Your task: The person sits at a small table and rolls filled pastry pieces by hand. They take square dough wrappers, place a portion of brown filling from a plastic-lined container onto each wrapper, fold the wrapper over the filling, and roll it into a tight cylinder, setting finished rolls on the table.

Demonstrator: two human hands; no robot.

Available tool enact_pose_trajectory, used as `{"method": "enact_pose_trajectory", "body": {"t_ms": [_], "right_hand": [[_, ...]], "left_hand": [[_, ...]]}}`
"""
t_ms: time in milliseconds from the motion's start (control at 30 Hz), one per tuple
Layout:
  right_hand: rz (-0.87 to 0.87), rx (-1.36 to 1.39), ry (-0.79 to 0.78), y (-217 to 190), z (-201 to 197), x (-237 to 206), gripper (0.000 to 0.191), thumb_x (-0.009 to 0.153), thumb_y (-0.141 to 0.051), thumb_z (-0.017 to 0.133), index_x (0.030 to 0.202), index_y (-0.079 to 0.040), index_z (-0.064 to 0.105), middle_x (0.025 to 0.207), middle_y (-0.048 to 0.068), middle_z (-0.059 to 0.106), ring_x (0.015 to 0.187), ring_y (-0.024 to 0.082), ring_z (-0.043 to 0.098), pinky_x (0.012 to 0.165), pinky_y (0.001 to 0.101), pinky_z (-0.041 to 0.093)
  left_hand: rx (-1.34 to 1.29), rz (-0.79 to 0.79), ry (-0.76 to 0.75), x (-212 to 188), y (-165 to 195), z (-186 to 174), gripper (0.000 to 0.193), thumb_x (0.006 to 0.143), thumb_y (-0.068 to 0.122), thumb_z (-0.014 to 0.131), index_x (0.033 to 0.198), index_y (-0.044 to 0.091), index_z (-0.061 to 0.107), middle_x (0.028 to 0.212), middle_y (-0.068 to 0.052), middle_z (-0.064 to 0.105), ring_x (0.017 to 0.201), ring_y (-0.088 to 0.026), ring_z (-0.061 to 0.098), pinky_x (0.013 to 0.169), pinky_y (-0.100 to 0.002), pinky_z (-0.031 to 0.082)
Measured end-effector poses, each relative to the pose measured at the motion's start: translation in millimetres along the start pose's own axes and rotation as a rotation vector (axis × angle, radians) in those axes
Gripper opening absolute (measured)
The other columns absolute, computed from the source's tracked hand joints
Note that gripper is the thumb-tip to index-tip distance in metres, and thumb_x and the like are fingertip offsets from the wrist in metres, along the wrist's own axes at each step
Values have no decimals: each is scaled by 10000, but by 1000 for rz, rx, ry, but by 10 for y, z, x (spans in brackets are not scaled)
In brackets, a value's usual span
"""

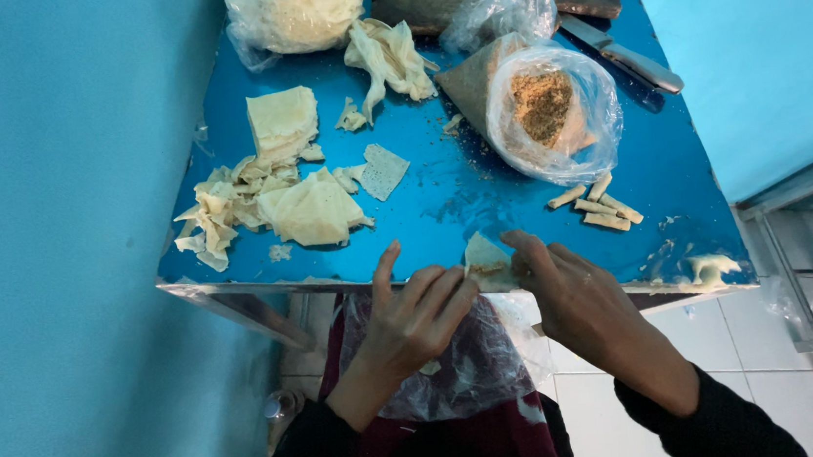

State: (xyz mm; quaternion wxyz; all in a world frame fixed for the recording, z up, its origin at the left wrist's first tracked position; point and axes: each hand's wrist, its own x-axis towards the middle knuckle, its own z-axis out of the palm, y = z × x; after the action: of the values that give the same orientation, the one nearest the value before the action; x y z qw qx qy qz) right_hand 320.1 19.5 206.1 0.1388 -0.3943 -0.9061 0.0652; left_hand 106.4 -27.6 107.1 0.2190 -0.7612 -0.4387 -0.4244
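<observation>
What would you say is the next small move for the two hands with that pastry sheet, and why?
Probably folding the loose corner over: both the left hand and right hand pinch a pale pastry sheet at the table edge, it looks only partly folded, and four finished rolls lie nearby.

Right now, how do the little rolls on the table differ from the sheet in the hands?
The finished rolls lie loose on the blue table; the sheet is pinched between left hand and right hand. The rolls are narrow sticks; the sheet is a wider, flatter fold. Both are pale cream.
</observation>
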Motion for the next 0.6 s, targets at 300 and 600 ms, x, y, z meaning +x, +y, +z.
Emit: {"method": "enact_pose_trajectory", "body": {"t_ms": [300, 600], "right_hand": [[-108, -43, 130, -16, 3, -45, 708, 753, 61, 743, 1378, -69, 436, 1093, 181, 734, 991, 348, 735, 721, 419, 611], [-117, 113, 159, -8, 57, -19, 676, 753, 174, 655, 1353, -34, 423, 1241, 216, 658, 1132, 378, 674, 871, 422, 612]], "left_hand": [[-85, -22, -4, 0, 51, 45, 271, 981, 167, 748, 1242, 138, 682, 1203, -31, 733, 1127, -168, 668, 1197, -671, 273], [-201, -69, -59, -50, 63, 101, 359, 1012, 139, 724, 1338, 85, 585, 1213, -47, 733, 1204, -190, 658, 1229, -671, 285]]}}
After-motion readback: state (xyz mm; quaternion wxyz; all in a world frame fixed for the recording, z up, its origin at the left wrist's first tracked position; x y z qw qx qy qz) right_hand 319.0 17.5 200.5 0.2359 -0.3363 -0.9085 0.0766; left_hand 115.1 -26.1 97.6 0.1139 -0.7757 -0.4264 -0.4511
